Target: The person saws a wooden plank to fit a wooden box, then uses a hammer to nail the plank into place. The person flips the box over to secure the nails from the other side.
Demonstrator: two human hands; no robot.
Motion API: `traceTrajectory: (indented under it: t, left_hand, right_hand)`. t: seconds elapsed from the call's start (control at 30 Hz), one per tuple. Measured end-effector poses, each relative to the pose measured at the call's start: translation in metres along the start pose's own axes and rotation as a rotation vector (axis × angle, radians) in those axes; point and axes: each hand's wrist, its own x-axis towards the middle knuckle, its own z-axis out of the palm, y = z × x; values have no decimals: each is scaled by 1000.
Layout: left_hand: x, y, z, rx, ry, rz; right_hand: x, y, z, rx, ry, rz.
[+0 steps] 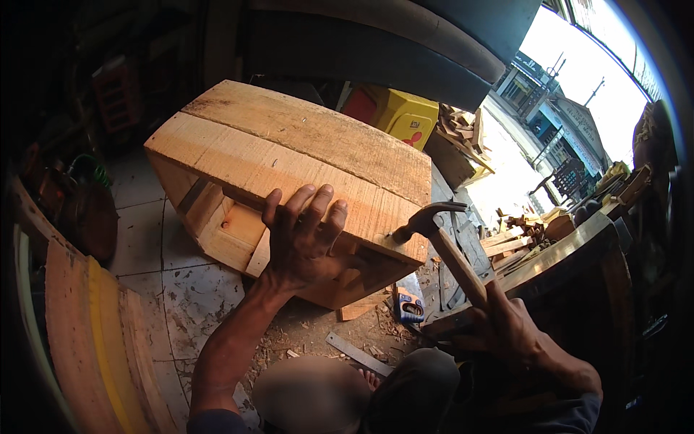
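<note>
A wooden box frame [289, 155] of pale planks lies on the tiled floor in front of me, its open side toward me. My left hand [307, 231] rests on its near top edge, fingers spread over the plank and nothing held. In my right hand [506, 325] is the wooden handle of a claw hammer [457, 264], fingers wrapped round it. The hammer's striking face is at the plank's near right corner, the claw pointing right. Whether a nail stands under the face, I cannot make out.
A metal ruler [358, 352] and a small blue-and-white box [410, 305] lie among shavings by my feet. Curved boards [97, 340] stand at left. Behind the frame is a yellow container [405, 116]. Wood scraps [517, 235] pile up at right beside a bench-like edge [535, 271].
</note>
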Motion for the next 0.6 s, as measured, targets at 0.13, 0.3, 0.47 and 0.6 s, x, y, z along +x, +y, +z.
traceTrajectory:
  t: [0.13,0.3,0.47,0.6]
  left_hand:
    - [-5,-29,-30,133,-23,39]
    - [1,-7,-8,6,19,10]
    - [-11,-42,-40,201,-64,54]
    - [1,-5,2,6,20,40]
  right_hand:
    - [29,-3,-1,519,310,-68]
    - [12,-8,12,164,124,-88]
    - [39,-5,4,1405,760,-53]
    - [12,16,13,394,228,-241]
